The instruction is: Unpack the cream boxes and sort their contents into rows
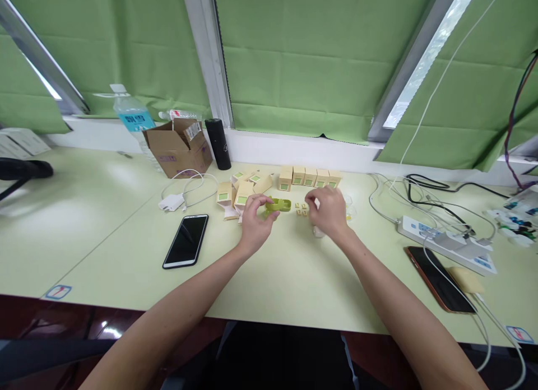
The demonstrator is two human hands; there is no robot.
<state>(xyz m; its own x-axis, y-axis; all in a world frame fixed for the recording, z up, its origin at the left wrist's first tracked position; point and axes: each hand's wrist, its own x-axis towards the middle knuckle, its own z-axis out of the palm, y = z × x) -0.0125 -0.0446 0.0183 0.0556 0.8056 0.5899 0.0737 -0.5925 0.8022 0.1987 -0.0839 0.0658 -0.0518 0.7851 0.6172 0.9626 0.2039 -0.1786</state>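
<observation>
My left hand [256, 223] has its thumb and fingers closed on the left end of a small olive-green case [282, 205], which looks like an open container. Just right of the case, several tiny yellow pieces [301, 209] lie on the table in short rows. My right hand [329, 212] is beside these pieces, its fingertips pinched together; whatever they hold is too small or hidden to tell. Under that hand a small whitish object [318, 232] is partly covered. Clear round plastic pieces [349, 210] show to the right of it.
Small boxes [310, 177] stand in a row behind my hands. Opened boxes [244, 194] lie heaped at the left, near a phone [186, 241] and a charger [172, 202]. A cardboard box [179, 152] and black flask [218, 144] are behind. A power strip [445, 244] sits right.
</observation>
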